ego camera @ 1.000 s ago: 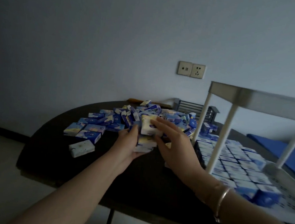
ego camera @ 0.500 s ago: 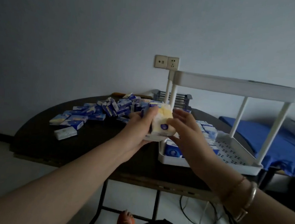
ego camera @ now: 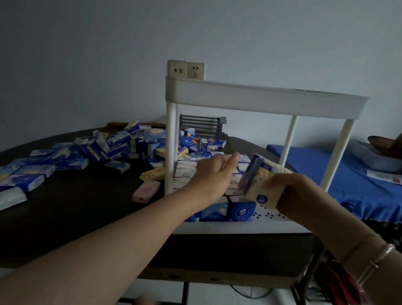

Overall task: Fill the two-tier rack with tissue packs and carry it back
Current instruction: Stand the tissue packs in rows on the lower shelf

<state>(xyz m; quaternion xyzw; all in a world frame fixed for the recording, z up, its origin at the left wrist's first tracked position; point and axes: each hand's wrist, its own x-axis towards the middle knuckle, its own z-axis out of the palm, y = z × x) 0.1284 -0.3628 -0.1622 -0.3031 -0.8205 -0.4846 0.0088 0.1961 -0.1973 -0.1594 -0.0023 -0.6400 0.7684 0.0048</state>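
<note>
Nearest the camera, right hand [ego camera: 297, 196] now carries the small stack of tissue packs [ego camera: 261, 181] alone, fingers curled round it, just in front of the two-tier rack [ego camera: 266, 98] at lower-tier height. Half a second ago both hands shared that stack; left hand [ego camera: 211, 171] has let go and sits beside it, thumb up, fingers loosely curled, holding nothing I can see.

Lower tier [ego camera: 281, 224]: packs fill the left and middle, perforated floor bare on the near right. My read: handoff done, stack goes into that gap next. Top tier contents not visible from this angle.

Far left on the dark table [ego camera: 70, 214], a big loose pile of packs [ego camera: 114, 145] remains, so filling is far from done. Wall sockets [ego camera: 186, 69] behind the rack.
</note>
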